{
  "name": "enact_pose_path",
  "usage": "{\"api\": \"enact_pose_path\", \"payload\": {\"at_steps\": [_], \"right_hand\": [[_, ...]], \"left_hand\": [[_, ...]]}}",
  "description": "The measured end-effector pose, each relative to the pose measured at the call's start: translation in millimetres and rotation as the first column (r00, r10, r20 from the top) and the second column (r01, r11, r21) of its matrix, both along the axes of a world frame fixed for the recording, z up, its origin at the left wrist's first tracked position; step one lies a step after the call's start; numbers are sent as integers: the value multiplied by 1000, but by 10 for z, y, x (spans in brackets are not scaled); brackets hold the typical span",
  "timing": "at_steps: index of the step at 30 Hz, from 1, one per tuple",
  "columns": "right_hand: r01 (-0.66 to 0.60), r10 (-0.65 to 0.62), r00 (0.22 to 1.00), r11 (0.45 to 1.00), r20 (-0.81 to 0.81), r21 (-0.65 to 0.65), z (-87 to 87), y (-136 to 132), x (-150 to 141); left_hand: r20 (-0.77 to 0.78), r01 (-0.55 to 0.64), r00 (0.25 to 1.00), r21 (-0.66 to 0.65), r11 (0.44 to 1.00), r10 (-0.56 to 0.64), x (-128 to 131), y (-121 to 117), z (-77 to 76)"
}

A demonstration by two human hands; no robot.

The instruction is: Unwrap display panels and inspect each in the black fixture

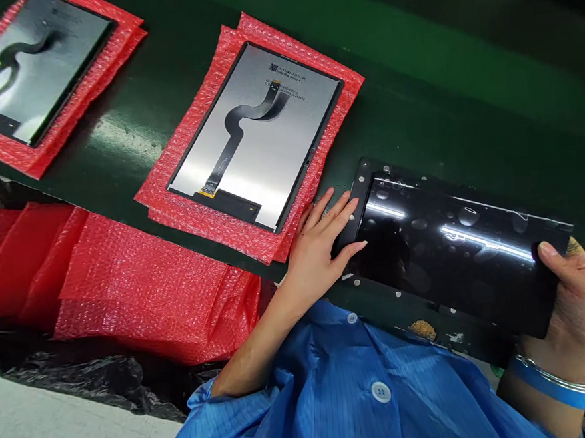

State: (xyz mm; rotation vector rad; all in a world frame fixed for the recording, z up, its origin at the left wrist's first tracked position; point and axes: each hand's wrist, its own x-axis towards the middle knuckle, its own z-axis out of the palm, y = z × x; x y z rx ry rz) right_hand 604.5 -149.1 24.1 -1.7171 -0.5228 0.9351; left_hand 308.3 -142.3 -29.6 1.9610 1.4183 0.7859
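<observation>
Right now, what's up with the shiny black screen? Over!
Right hand gripping one end of black screen. Left hand spread at the other end. Red bubble wrap close by left hand.

My right hand [581,292] grips one end of a shiny black screen [445,255] while my left hand [317,250] rests by its other end, and a silver-backed screen [262,154] (a dark ribbon cable [227,158] snakes across it) lies on red bubble wrap [179,140] on the green table [435,115].

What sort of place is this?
Probably an electronics assembly or repair workshop: display panels with ribbon cables lie on red bubble wrap, with a blue work coat in view.
</observation>
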Motion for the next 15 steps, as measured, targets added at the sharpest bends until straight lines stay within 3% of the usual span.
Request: {"api": "enact_pose_path", "payload": {"at_steps": [15], "right_hand": [[13,-11,998,999,55,-44,9,-19,8]], "left_hand": [[-150,65,987,94,993,-51,59,-41,-29]]}}
